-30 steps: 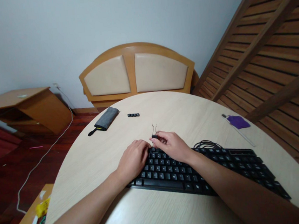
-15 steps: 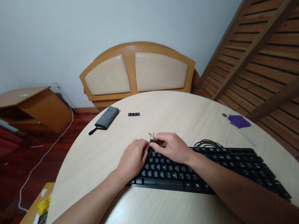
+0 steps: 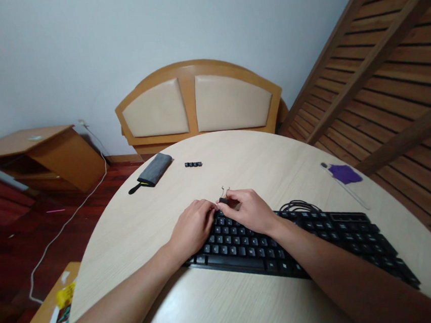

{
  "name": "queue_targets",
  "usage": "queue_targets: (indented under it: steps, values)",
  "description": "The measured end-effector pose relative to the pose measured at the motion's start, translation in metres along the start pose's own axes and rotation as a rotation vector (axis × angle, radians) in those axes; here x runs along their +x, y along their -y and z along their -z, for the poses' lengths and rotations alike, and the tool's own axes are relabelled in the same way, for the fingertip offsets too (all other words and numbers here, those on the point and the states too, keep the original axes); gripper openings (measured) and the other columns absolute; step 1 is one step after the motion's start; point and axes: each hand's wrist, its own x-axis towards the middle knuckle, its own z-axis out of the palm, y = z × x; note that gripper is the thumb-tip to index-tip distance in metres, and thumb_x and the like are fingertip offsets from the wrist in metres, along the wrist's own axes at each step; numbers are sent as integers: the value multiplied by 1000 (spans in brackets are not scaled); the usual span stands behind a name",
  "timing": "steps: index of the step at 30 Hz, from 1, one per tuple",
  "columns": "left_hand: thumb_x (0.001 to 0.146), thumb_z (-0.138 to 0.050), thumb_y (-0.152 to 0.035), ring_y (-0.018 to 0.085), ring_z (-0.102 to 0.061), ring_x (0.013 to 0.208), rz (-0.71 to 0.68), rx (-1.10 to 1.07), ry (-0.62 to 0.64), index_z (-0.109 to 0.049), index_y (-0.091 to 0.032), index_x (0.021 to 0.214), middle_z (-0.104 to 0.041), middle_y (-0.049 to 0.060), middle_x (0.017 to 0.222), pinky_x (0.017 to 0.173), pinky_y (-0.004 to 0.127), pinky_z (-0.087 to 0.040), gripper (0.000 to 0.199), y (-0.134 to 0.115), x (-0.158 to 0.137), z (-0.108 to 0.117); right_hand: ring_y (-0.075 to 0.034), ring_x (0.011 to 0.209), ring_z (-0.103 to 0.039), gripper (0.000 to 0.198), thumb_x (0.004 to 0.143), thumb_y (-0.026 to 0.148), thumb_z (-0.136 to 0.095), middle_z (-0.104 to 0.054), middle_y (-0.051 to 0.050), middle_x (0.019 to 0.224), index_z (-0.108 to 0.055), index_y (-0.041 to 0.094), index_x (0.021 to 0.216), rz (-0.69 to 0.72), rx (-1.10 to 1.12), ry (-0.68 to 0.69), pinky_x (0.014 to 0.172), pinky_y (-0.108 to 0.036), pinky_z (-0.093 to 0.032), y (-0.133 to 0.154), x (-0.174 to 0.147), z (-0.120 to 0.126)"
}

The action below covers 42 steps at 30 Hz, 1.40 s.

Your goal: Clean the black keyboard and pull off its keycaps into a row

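A black keyboard point(image 3: 235, 263) lies on the table, its white-lettered keys facing up. At its upper left corner, my left hand point(image 3: 194, 225) is closed against the edge, the fingers curled together and their tips partly hidden. My right hand point(image 3: 248, 210) pinches a small keycap puller point(image 3: 223, 200) between thumb and fingers, just above the top row. Its dark body sits close to my left fingertips, and two thin wire prongs stick up away from me. Farther back, several loose black keycaps point(image 3: 193, 164) stand in a short row.
On the round table point(image 3: 168, 308) are a grey pouch point(image 3: 156, 170) with a black loop at left, and a purple cloth point(image 3: 345, 174) with a thin white brush point(image 3: 345, 187) at right. A coiled cable point(image 3: 299, 206) lies behind the keyboard. A padded headboard point(image 3: 197, 105) stands beyond.
My right hand has turned the keycap puller slightly, so its prongs have swung to the right and its body has tilted. My left hand has stayed nearly in place at the keyboard's corner.
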Motion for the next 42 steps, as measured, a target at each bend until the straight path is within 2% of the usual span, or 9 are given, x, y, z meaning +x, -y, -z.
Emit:
queue_targets:
  steps: [5,11,17,24,29,32,35,42]
  values:
    - [98,-42,-21,22,-59,91,0,-3,4,-56,-20,96,-65,5,95,81,37,-49,14,0,0,1,-11,64,-57,18,88,27,-60,-62,2,69,-60,19,72,18,18,20,64,-23,-41,0,0,0]
    - [98,-42,-20,23,-59,93,4,-17,13,-58,-19,98,-66,6,96,83,38,-50,16,-1,0,2,-13,61,-58,22,90,32,-56,-65,-1,68,-64,19,74,-124,-66,-68,60,-24,-41,-2,1,-1]
    - [98,-42,-22,23,-59,94,19,-17,22,-59,-19,98,-66,6,97,85,39,-50,17,-3,1,3,-14,57,-59,31,91,37,-55,-68,-2,64,-65,18,67,-173,-151,-38,55,-24,-39,1,1,0]
    - [95,-48,-26,24,-59,96,33,-40,26,-60,-20,98,-67,5,98,87,39,-49,13,-5,1,4,-19,71,-70,30,93,38,-53,-75,-6,77,-71,18,78,-237,60,-25,64,-25,-50,-7,1,0]
    - [95,-51,-31,24,-59,95,34,-57,17,-60,-21,98,-67,5,97,85,40,-49,14,-5,0,4,-21,77,-73,30,91,42,-57,-76,-6,81,-71,18,79,-295,240,-32,70,-28,-56,-15,3,-3]
    - [95,-52,-34,24,-59,94,31,-85,12,-60,-20,97,-66,5,96,85,40,-49,16,-4,0,5,-21,80,-73,29,91,43,-58,-76,-6,84,-72,18,86,-291,319,-55,75,-31,-58,-14,3,-5]
    - [95,-53,-33,24,-59,94,33,-115,3,-59,-20,97,-66,6,96,85,40,-49,14,-2,0,5,-21,83,-73,29,90,43,-59,-76,-6,86,-72,17,90,-282,348,-57,78,-31,-58,-12,2,-6]
    - [95,-52,-28,23,-59,95,34,-182,-19,-57,-20,102,-65,6,98,85,39,-50,11,3,0,2,-19,76,-72,33,95,43,-52,-74,-6,82,-72,17,95,-264,327,-23,73,-30,-56,-14,4,-5]
